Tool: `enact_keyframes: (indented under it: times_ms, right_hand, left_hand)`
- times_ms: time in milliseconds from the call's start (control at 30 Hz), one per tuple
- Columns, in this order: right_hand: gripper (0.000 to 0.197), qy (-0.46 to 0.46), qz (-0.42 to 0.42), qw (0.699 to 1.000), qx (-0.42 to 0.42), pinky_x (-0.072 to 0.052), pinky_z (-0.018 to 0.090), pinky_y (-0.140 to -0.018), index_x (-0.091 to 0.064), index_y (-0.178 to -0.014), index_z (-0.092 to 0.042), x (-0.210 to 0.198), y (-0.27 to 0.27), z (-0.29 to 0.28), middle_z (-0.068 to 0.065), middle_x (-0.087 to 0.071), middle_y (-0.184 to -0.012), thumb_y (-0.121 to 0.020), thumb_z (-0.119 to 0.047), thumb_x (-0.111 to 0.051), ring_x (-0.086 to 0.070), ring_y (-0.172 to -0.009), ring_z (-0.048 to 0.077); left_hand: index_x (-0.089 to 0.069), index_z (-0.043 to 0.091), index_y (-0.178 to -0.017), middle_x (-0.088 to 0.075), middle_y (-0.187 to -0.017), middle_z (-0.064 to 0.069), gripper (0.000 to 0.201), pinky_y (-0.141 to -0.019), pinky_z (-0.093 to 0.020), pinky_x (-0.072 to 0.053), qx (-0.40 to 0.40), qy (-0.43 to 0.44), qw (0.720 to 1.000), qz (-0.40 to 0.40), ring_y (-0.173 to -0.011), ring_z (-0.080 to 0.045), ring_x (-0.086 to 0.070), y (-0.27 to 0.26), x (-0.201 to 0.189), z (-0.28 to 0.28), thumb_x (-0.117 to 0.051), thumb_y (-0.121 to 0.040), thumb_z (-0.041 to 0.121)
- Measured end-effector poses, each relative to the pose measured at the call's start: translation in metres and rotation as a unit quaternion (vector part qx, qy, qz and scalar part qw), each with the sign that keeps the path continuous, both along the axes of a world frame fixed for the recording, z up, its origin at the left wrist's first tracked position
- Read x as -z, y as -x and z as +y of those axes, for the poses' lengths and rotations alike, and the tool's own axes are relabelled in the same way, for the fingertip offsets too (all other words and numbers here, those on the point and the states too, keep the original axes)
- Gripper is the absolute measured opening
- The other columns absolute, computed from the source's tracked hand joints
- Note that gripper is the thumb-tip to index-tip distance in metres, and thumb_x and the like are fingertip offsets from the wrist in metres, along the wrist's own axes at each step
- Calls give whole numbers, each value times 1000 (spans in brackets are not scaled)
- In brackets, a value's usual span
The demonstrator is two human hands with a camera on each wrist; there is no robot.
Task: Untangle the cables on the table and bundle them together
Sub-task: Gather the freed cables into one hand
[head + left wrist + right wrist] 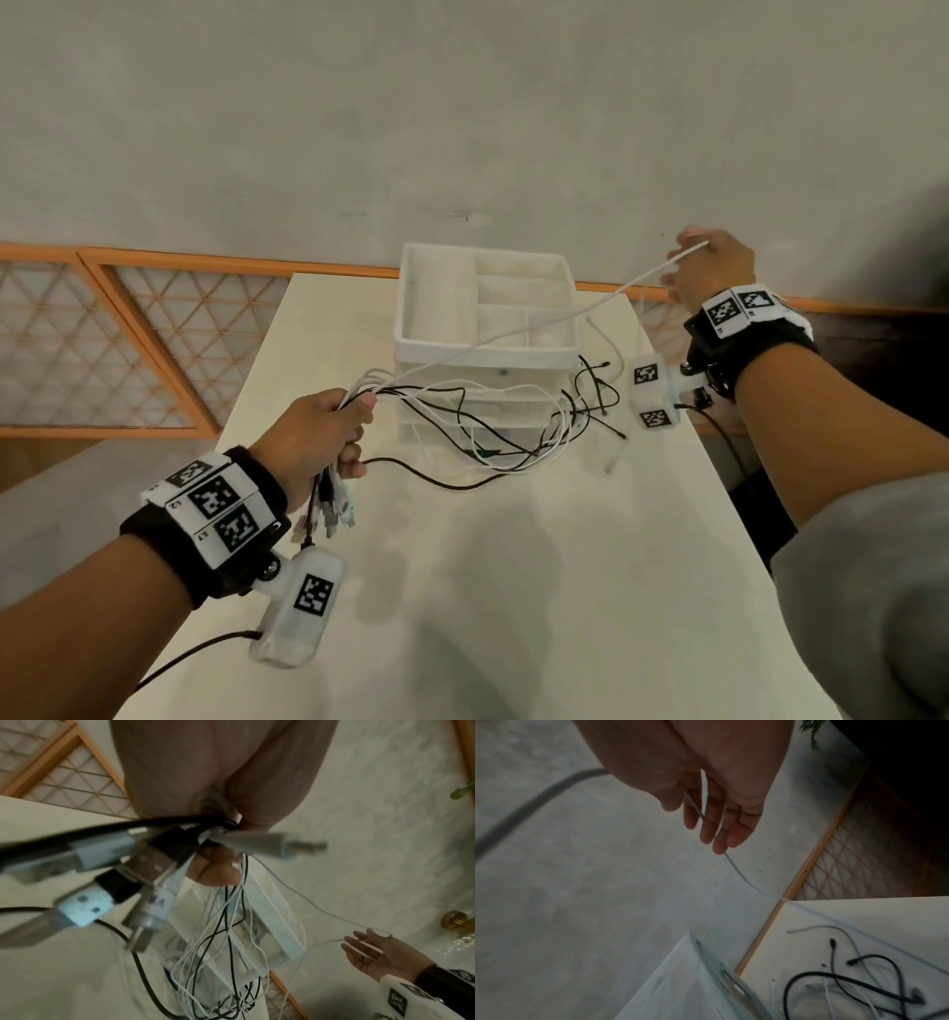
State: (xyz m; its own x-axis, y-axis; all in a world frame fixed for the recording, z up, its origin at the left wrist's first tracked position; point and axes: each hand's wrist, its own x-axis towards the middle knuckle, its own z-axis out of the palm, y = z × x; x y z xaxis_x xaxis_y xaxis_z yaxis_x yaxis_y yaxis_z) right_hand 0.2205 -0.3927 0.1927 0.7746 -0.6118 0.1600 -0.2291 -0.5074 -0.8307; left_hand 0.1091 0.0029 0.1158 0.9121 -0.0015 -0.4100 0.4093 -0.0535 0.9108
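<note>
Pale table [513,591]: my left hand [313,437] grips gathered cables [359,398], plug ends hanging. Beyond, black and white loops [513,437] lie tangled before a white organizer [411,308]. Farthest, my right hand [714,267], fingers loosely extended, draws out one white cable [565,318]. Bundling unfinished.

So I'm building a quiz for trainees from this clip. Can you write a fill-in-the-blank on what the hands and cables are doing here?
1. The left hand grips a bunch of cables whose ____ plugs hang below its fist.
2. The right hand pulls one ____ cable taut across the organizer.
3. The white organizer with open compartments stands on the ____.
4. Loose ends of black cable lie on the table on the organizer's ____ side.

Missing words: USB; white; table; right
</note>
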Motion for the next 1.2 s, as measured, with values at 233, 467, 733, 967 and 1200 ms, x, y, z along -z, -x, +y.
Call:
enact_keyframes:
  times_ms: [233, 467, 733, 967, 1200]
  right_hand:
    - [21, 35, -143, 983, -109, -59, 47, -83, -55, -115, -37, -27, -3, 30, -12, -65, -106, -96, -40, -45, -71, -93, 20]
    - [69, 165, 274, 926, -202, -47, 25, -69, -35, -149, -31, 68, 48, 32, 6, -47, -148, -90, 0, -52, -58, -113, 29]
    - [10, 157, 246, 863, -413, -51, 31, -83, -72, -84, -26, 147, 119, 133, -7, -71, -85, -86, -23, -63, -65, -86, 17]
    - [66, 184, 323, 826, -424, -23, 35, -121, -26, -154, -32, 218, 111, 192, -5, -24, -163, -95, -26, -53, -27, -148, 20]
    - [28, 232, 320, 827, -399, -51, 35, -89, -68, -109, -31, 219, 127, 202, -1, -68, -109, -99, -44, -45, -62, -103, 27]
  left_hand:
    - [-53, 9, -91, -33, -62, 2, 19, -36, -21, -24, 2, -22, 1000, -15, -42, -9, -24, -9, 2, 2, -60, -98, 26]
    - [-59, 4, -84, -34, -55, 4, 26, -37, -21, -24, 23, -78, 995, -58, -42, -10, -24, -12, 0, 10, -62, -97, 26]
    - [-60, 4, -86, -32, -62, -1, 23, -42, -24, -37, 30, -90, 993, -76, -44, -12, -32, -15, 2, 15, -62, -97, 24]
    - [-45, 10, -72, -33, -54, 0, 35, -42, -23, -28, 31, -145, 987, -59, -38, -14, -28, -9, 11, 14, -64, -95, 27]
    - [-43, 10, -80, -34, -60, -1, 31, -45, -25, -28, 51, -183, 980, -51, -48, -17, -28, 0, 17, 24, -55, -100, 31]
